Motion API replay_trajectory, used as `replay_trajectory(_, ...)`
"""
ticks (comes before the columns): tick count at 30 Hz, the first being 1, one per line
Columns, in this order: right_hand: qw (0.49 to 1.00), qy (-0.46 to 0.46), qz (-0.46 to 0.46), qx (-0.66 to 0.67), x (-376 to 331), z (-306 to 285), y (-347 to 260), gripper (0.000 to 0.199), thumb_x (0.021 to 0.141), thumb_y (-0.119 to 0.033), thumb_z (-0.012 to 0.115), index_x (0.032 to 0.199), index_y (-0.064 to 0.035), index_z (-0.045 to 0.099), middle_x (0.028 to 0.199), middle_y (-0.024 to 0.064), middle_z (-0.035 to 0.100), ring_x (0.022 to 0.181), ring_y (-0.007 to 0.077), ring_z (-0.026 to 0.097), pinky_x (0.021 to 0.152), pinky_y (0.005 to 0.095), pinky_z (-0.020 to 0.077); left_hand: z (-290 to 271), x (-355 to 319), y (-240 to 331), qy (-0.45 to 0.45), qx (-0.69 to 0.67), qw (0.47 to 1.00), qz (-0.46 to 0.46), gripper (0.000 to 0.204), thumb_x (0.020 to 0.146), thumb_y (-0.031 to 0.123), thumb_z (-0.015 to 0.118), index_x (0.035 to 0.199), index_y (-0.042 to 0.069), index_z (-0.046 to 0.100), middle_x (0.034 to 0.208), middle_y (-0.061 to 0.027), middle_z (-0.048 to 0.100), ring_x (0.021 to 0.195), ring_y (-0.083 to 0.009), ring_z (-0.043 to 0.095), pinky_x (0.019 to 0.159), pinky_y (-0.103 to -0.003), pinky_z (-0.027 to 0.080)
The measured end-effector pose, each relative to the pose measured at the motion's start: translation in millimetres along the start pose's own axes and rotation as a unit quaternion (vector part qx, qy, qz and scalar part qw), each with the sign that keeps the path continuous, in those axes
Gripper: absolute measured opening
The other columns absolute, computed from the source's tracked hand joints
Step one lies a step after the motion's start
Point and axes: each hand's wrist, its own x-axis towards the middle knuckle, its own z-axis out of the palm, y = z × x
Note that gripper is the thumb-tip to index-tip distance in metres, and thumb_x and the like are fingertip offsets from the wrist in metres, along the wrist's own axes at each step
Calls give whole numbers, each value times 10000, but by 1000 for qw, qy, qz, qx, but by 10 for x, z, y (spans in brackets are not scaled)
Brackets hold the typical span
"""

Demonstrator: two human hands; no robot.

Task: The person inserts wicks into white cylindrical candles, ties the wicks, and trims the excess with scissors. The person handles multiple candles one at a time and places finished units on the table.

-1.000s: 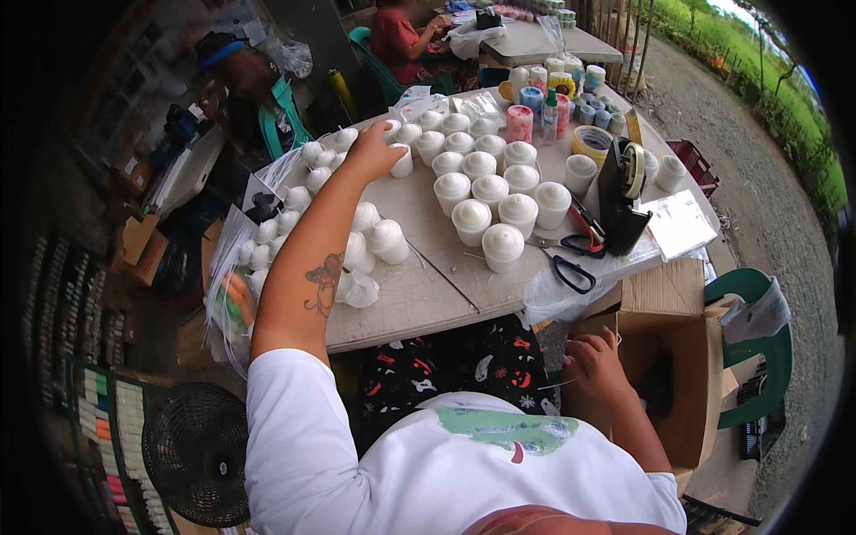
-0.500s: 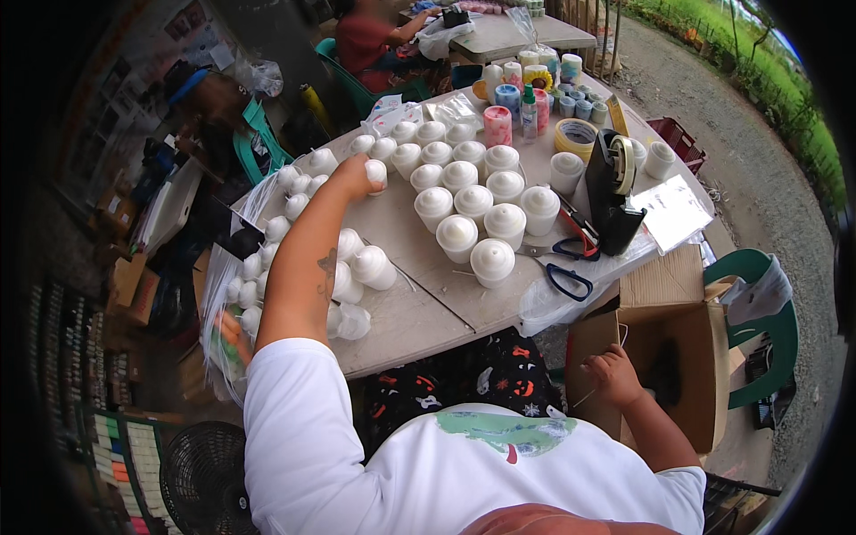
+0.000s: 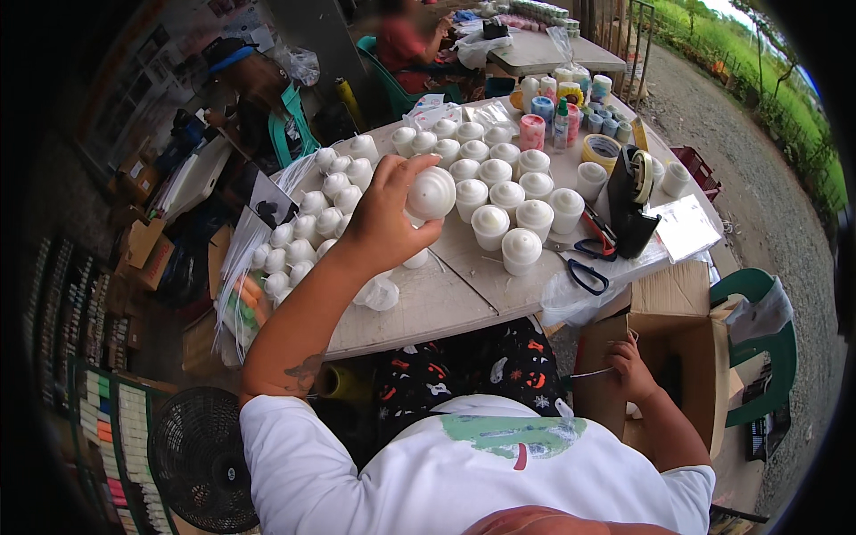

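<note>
Left hand (image 3: pixel 385 214) is gripping a white domed container (image 3: pixel 431 193) above the table (image 3: pixel 428 308), fingers and thumb wrapping its sides and pinching it. More white containers (image 3: pixel 499 192) are standing in rows on the table just beyond the held one, and smaller white pieces (image 3: pixel 312 214) are crowding the table's left edge. Right hand (image 3: pixel 631 366) is resting at the open flap of a cardboard box (image 3: pixel 687 334) below the table's right corner; its fingers are curling, apparently around a thin strand, though the view is too small to be sure. Blue-handled scissors (image 3: pixel 584 267) are lying on the table's near right edge, beside a black tape dispenser (image 3: pixel 631 201). A black fan (image 3: pixel 201 459) is standing on the floor below the table's left side.
</note>
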Motion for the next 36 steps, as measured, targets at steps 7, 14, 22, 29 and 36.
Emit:
replay_trajectory(7, 972, 114, 191, 79, 74, -130, -336, 390, 889, -31, 544, 1270, -115, 545, 892, 124, 585, 830, 314, 577, 794, 358, 472, 840, -478, 794, -52, -763, 563, -314, 454, 888, 264, 589, 1253, 23, 469, 1148, -126, 573, 1039, -233, 610, 883, -397, 538)
replay_trajectory(14, 924, 266, 214, 170, -190, -74, -572, 294, 955, -152, 533, 1235, -67, 507, 874, 127, 582, 801, 291, 570, 729, 356, 466, 1762, -677, 1192, -196, -768, 441, -420, 507, 940, 411, 464, 1220, -11, 467, 1147, -201, 590, 1005, -315, 644, 794, -373, 600)
replay_trajectory(22, 910, 315, 155, 219, -200, -176, -602, 83, 927, -49, 570, 1009, -42, 557, 830, 102, 599, 767, 227, 593, 708, 320, 472, 2274, -782, 1326, -203, -715, 438, -505, 507, 926, 411, 490, 1222, -1, 471, 1139, -178, 593, 1003, -298, 636, 844, -406, 566)
replay_trajectory(29, 839, 312, 210, 393, -264, -195, -503, 97, 931, -9, 552, 1024, -27, 573, 873, 28, 594, 785, 93, 560, 730, 247, 463, 2346, -846, 1262, -316, -734, 403, -447, 516, 851, 343, 597, 1256, 56, 458, 1086, -151, 609, 1011, -319, 621, 882, -495, 527)
replay_trajectory(36, 839, 278, 229, 408, -236, -128, -452, 82, 957, -87, 546, 1008, -29, 575, 824, 25, 586, 741, 92, 554, 695, 243, 451, 2463, -798, 1380, -334, -551, 704, -298, 308, 914, 140, 631, 1204, 50, 581, 985, -63, 618, 928, -142, 595, 822, -305, 504)
